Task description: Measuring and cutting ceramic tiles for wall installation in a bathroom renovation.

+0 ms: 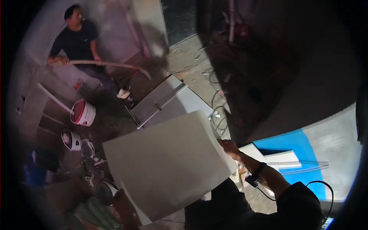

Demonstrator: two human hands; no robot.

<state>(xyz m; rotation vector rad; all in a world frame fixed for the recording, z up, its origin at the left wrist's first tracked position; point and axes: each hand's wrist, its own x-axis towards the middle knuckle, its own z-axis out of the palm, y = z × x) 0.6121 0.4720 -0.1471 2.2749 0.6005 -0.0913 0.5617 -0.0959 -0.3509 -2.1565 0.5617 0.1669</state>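
A large, pale grey rectangular tile (168, 165) is held tilted up in front of me, covering much of the lower middle. My right hand (229, 147) is closed on its right edge, with the fingers partly behind it. At the lower left edge my left hand (122, 201) shows dimly against the tile, its fingers hidden behind it. Beyond the tile, a manual tile cutter (161, 106) with a long metal rail lies on the floor, and another grey tile (193, 100) lies under its rail.
At the upper left a person (82, 42) holds a long wooden-handled tool. White buckets (85, 114) stand on the left among clutter. Cables (218, 117) coil on the floor beyond the cutter. White pieces (281, 159) lie on a blue surface (303, 147) at right.
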